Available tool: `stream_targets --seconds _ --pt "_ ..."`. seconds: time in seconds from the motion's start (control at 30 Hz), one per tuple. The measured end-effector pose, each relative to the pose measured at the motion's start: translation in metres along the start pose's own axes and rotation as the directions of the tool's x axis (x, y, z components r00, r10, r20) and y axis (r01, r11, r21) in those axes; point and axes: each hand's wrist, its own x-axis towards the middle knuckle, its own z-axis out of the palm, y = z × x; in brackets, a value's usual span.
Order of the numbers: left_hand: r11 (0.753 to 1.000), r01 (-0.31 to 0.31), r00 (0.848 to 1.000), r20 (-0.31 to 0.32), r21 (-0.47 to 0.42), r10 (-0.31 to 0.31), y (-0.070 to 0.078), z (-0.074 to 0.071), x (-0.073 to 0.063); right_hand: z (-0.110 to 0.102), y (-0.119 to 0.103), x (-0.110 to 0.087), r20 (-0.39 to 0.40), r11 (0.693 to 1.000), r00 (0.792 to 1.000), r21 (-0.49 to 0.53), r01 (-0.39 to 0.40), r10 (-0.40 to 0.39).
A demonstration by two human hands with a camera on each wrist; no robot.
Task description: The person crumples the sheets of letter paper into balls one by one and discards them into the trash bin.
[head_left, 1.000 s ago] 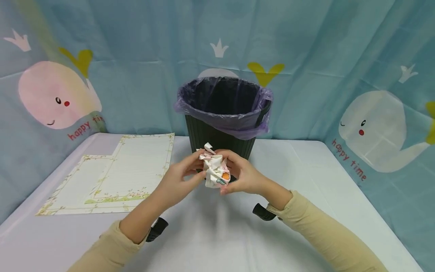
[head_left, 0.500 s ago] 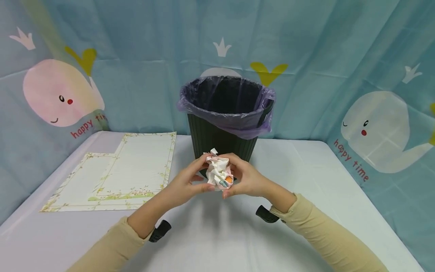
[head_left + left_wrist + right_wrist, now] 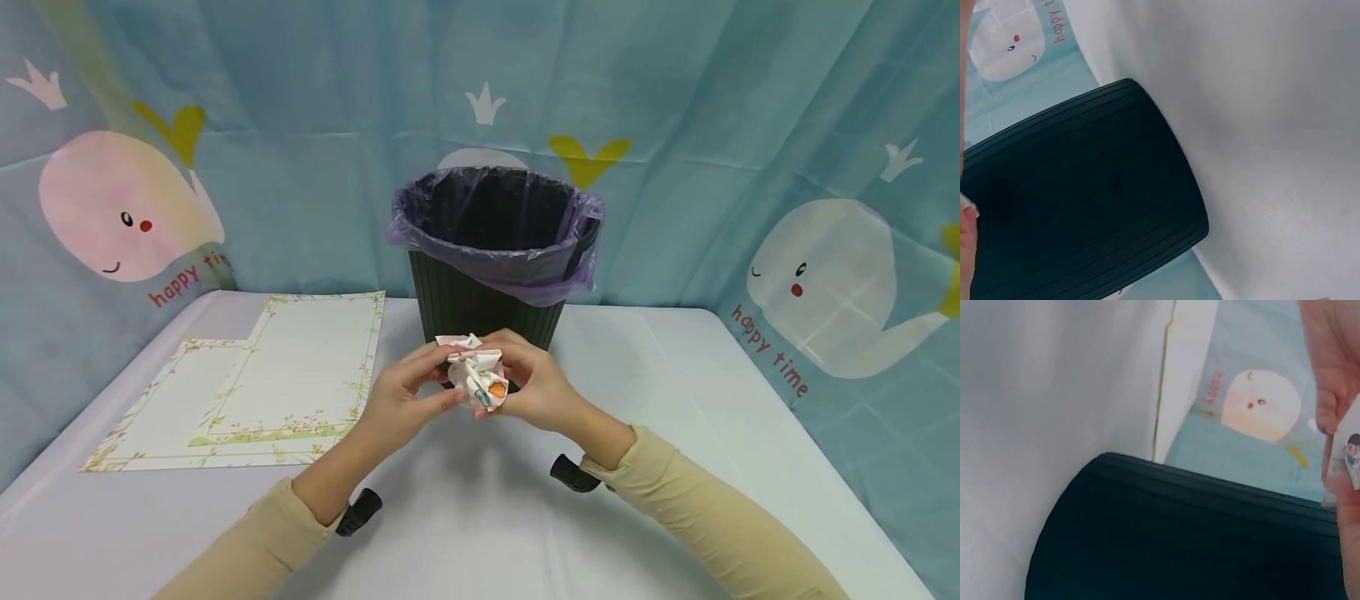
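A person's left hand [image 3: 397, 402] and right hand [image 3: 546, 387], fingers curved partly closed, hold a crumpled printed paper [image 3: 480, 377] between them above the white counter [image 3: 480, 533]. They hide the lower front of a dark wastebasket [image 3: 465, 307] with a purple liner [image 3: 517, 273]. Both wrist views crop the hands; some fingertips are hidden.

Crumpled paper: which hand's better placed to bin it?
Right hand, probably: in the head view it sits closer to the centreline of the bin than the left hand. Both grip the crumpled paper.
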Motion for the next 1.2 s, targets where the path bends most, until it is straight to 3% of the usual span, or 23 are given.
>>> stream_targets --seconds 0.1,0.27,0.43,0.57,0.67,0.77,0.83,0.93,1.0,1.07,1.2 --pt "0.999 -0.014 0.999 -0.051 -0.033 0.012 -0.002 0.001 0.001 0.003 0.0 0.002 -0.049 1.0 0.999 0.016 0.005 -0.004" --pt "0.998 0.015 0.995 -0.095 -0.055 -0.02 -0.001 0.005 0.005 0.009 -0.001 0.002 -0.156 0.998 0.987 0.059 -0.018 0.027" --pt "0.994 0.085 0.988 -0.121 -0.068 -0.093 0.001 0.003 0.01 0.015 -0.003 0.004 -0.237 0.998 0.97 0.058 -0.037 0.049" --pt "0.983 0.167 0.978 -0.111 -0.078 -0.175 0.0 -0.001 0.012 0.018 -0.003 0.007 -0.259 0.993 0.959 0.037 -0.112 0.118" --pt "0.971 0.23 0.967 -0.101 -0.069 -0.236 -0.004 -0.004 0.011 0.017 -0.004 0.007 -0.198 0.985 0.967 -0.025 -0.171 0.163" --pt "0.956 0.285 0.952 -0.096 -0.073 -0.291 -0.006 -0.007 0.008 0.01 -0.008 0.005 -0.038 0.982 0.982 -0.028 -0.187 0.186" --pt "0.952 0.293 0.95 -0.085 -0.094 -0.301 -0.006 -0.009 0.006 0.003 -0.01 0.003 0.085 0.977 0.976 0.058 -0.204 0.199" --pt "0.959 0.25 0.966 -0.035 -0.132 -0.257 -0.005 -0.011 0.003 -0.006 -0.013 0.001 0.218 0.952 0.955 0.186 -0.241 0.199" --pt "0.97 0.206 0.978 -0.001 -0.128 -0.208 -0.003 -0.011 0.004 -0.009 -0.014 0.0 0.254 0.947 0.948 0.206 -0.245 0.19" --pt "0.973 0.2 0.98 0.018 -0.111 -0.199 -0.001 -0.01 0.006 -0.012 -0.015 0.001 0.268 0.962 0.947 0.157 -0.223 0.175" --pt "0.949 0.299 0.954 0.0 -0.096 -0.301 0.004 -0.007 0.011 -0.015 -0.018 0.003 0.271 0.986 0.951 0.032 -0.162 0.148"
